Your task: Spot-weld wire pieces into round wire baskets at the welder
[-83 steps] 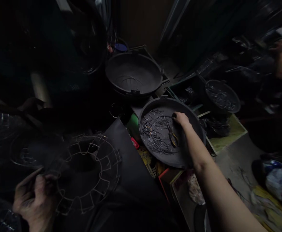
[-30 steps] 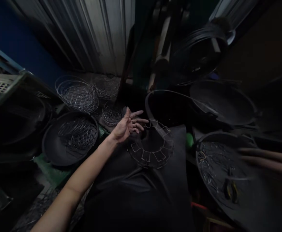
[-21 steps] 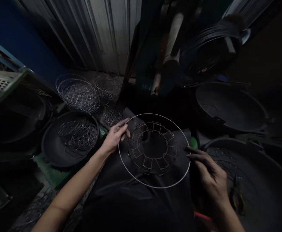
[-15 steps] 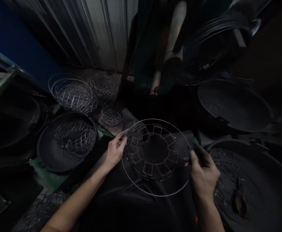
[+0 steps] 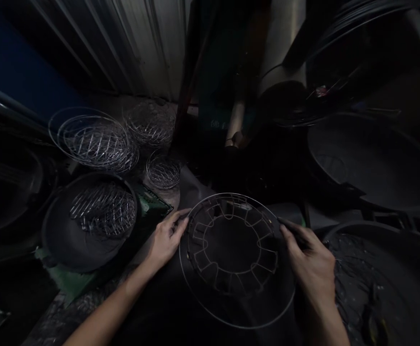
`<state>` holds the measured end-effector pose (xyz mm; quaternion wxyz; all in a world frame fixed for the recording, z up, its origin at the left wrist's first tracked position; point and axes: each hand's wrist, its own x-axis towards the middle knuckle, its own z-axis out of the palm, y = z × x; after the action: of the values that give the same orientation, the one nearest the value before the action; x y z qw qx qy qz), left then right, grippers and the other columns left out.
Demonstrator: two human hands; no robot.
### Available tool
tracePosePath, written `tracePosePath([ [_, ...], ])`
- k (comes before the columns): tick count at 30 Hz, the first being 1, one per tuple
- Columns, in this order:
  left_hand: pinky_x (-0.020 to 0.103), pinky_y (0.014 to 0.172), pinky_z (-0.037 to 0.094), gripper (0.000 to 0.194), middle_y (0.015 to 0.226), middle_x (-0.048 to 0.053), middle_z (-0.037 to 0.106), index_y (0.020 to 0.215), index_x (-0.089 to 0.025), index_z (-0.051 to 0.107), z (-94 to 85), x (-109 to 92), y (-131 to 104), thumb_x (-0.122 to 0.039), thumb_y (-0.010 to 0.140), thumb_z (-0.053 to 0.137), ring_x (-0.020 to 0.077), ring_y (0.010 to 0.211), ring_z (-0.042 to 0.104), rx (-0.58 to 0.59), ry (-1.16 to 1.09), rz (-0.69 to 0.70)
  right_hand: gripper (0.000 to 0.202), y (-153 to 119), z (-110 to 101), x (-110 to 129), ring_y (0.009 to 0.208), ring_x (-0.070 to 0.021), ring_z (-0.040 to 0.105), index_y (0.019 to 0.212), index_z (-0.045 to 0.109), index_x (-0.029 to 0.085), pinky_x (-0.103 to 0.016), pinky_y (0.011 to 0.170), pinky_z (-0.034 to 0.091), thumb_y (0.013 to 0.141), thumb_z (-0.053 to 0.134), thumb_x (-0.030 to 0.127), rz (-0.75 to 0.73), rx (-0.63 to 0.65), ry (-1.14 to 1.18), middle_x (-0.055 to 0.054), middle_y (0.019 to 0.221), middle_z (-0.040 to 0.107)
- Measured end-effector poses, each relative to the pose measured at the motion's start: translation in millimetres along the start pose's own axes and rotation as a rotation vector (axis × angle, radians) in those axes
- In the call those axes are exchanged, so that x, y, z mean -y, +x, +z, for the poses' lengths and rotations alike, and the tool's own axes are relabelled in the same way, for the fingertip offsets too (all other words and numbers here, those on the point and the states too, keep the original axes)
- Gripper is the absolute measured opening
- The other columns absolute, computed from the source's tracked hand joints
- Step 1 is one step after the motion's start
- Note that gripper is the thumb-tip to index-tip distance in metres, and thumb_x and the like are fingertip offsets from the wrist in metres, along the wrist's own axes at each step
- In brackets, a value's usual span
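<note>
Hoop (image 5: 250,328) brought in, between left grip (image 5: 165,239) and right grip (image 5: 312,263), both pinching it.

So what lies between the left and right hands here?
In the head view, a thin wire ring spans from the left hand to the right hand, with a looped wire frame showing mostly within its outline.
</note>
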<state>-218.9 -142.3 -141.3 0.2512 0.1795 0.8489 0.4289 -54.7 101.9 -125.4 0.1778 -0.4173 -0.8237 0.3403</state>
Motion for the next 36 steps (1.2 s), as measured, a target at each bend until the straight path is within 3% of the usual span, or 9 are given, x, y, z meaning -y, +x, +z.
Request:
tracePosePath([
  [4,0.029,0.095,0.047,0.037,0.118,0.002,0.065,0.121,-0.022,0.059,10.3,13.8,2.5,-0.038,0.091,0.044,0.0172,0.108,0.062,0.023,0.019,0.011,0.040,15.1,5.4,-13.2,0.084,-0.0211,0.063,0.093,0.071,0.020,-0.033,0.079,0.048,0.080,0.051,0.053,-0.042,0.081,-0.063,-0.006,0.091,0.068],
  [8,0.031,0.101,0.045,0.038,0.123,0.002,0.063,0.126,-0.022,0.056,15.1,19.7,2.5,-0.035,0.093,0.043,0.0169,0.113,0.059,0.011,0.064,0.066,0.039,22.3,10.2,-19.6,0.086,-0.0206,0.064,0.094,0.070,0.023,-0.033,0.080,0.048,0.082,0.050,0.053,-0.048,0.136,-0.076,-0.005,0.093,0.068],
  [12,0.028,0.096,0.049,0.039,0.120,0.005,0.064,0.130,-0.021,0.052,17.1,23.1,1.6,-0.029,0.093,0.042,0.0151,0.108,0.062,-0.007,0.137,0.131,0.037,25.1,15.5,-24.2,0.085,-0.0198,0.064,0.096,0.070,0.024,-0.032,0.080,0.048,0.082,0.050,0.052,-0.071,0.167,-0.082,-0.004,0.093,0.067],
  [16,0.024,0.087,0.052,0.039,0.105,0.006,0.068,0.131,-0.020,0.051,21.6,31.0,0.2,-0.024,0.094,0.041,0.0131,0.094,0.065,-0.044,0.211,0.213,0.037,27.8,20.0,-28.3,0.084,-0.0194,0.063,0.099,0.070,0.025,-0.032,0.079,0.049,0.084,0.048,0.050,-0.107,0.184,-0.099,-0.004,0.093,0.066],
  [22,0.022,0.074,0.052,0.043,0.088,0.005,0.062,0.136,-0.020,0.045,29.5,44.8,-4.9,-0.020,0.094,0.037,0.0116,0.076,0.060,-0.087,0.343,0.285,0.039,27.3,12.1,-31.3,0.077,-0.0182,0.062,0.107,0.069,0.026,-0.031,0.072,0.050,0.084,0.047,0.049,-0.105,0.275,-0.142,-0.004,0.086,0.063],
  [26,0.023,0.074,0.051,0.044,0.093,0.007,0.057,0.138,-0.021,0.042,31.7,47.0,-7.0,-0.021,0.094,0.035,0.0124,0.079,0.058,-0.071,0.391,0.244,0.043,21.9,7.7,-43.6,0.078,-0.0191,0.061,0.109,0.069,0.025,-0.033,0.075,0.050,0.083,0.047,0.051,-0.070,0.307,-0.118,-0.005,0.086,0.062],
  [30,0.022,0.069,0.050,0.043,0.086,0.003,0.051,0.137,-0.024,0.044,35.2,47.9,-5.3,-0.024,0.095,0.032,0.0112,0.073,0.056,-0.070,0.383,0.173,0.046,22.3,13.4,-58.7,0.090,-0.0222,0.062,0.103,0.069,0.021,-0.037,0.086,0.049,0.077,0.055,0.056,0.063,0.347,0.040,-0.007,0.094,0.065],
  [33,0.023,0.075,0.050,0.043,0.091,0.004,0.051,0.136,-0.028,0.045,36.4,48.5,-4.4,-0.025,0.095,0.032,0.0117,0.080,0.057,-0.085,0.315,0.106,0.050,27.9,15.7,-58.2,0.098,-0.0248,0.062,0.101,0.068,0.019,-0.040,0.092,0.047,0.071,0.061,0.059,0.163,0.416,0.155,-0.008,0.103,0.067],
  [36,0.028,0.085,0.048,0.041,0.100,0.005,0.055,0.133,-0.028,0.048,32.9,47.0,-7.6,-0.029,0.095,0.034,0.0145,0.092,0.057,-0.081,0.233,0.054,0.053,30.5,10.1,-50.9,0.096,-0.0274,0.063,0.093,0.069,0.019,-0.040,0.088,0.050,0.063,0.067,0.063,0.240,0.529,0.214,-0.009,0.098,0.069],
])
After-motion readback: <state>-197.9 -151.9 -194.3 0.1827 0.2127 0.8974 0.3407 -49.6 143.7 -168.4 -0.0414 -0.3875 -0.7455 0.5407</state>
